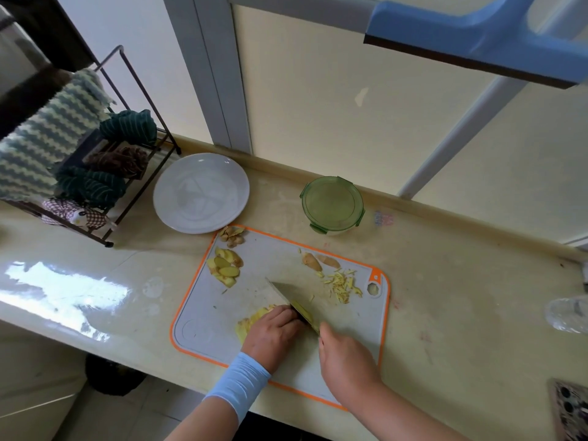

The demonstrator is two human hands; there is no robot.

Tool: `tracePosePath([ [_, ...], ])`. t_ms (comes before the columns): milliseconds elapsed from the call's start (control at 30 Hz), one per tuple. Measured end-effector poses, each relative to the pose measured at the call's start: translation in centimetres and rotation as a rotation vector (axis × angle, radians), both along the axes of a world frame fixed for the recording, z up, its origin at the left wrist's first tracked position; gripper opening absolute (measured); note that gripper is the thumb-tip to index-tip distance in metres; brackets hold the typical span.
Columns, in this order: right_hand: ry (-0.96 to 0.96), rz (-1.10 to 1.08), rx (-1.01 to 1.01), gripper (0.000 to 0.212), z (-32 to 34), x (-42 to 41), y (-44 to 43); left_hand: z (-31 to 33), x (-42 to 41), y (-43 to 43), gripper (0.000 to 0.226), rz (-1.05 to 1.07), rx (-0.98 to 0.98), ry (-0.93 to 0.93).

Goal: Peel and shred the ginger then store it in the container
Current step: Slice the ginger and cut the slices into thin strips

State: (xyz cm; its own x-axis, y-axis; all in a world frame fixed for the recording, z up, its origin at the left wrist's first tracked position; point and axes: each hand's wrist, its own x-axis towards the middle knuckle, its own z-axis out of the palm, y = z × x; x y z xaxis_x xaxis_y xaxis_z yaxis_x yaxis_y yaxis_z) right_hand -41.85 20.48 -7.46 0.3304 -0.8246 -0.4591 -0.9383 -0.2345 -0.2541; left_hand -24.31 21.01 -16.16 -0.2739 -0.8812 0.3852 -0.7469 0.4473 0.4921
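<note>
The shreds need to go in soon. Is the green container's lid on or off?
On: the green lid covers the whole top of the container. Whether its clips are latched, I cannot tell.

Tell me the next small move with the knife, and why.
Probably bring the knife down for one more thin cut. The right hand grips it with the blade right beside the fingers of the left hand, which holds down a ginger stack not yet shredded. Only a small pile of shreds lies on the cutting board.
</note>
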Motion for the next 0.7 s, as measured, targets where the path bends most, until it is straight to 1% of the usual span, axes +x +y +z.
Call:
tracePosePath([
  [100,-0.017,0.022,-0.026,0.02,-0.3,2.4,-1.8,0.2,0.0,-0.1,0.007,0.008,-0.016,-0.017],
  [167,-0.028,0.027,-0.017,0.019,-0.2,3.3,-2.5,0.3,-0.1,0.1,0.011,0.019,-0.018,-0.023],
  [233,-0.042,0.025,-0.009,0.017,-0.1,3.4,-2.6,0.1,0.1,0.1,0.007,0.016,0.0,-0.027],
  [300,-0.051,0.009,-0.016,0.016,0.1,2.4,-1.9,-0.1,0.1,0.1,0.012,0.014,0.023,-0.01],
  [433,-0.007,-0.001,-0.027,0.031,0.6,-1.0,0.6,0.0,0.1,0.2,0.022,0.002,0.034,-0.003],
  [533,0.0,-0.011,0.0,0.031,0.5,-2.0,1.3,-0.1,0.2,0.3,0.025,0.002,0.043,-0.008],
  [633,0.009,-0.016,-0.007,0.028,-0.2,-0.7,0.5,-0.2,0.2,0.2,0.024,-0.004,0.033,0.003],
  [700,-0.002,-0.004,-0.011,0.023,-0.6,0.8,-0.5,-0.2,0.1,0.0,0.021,0.001,0.015,-0.006],
])
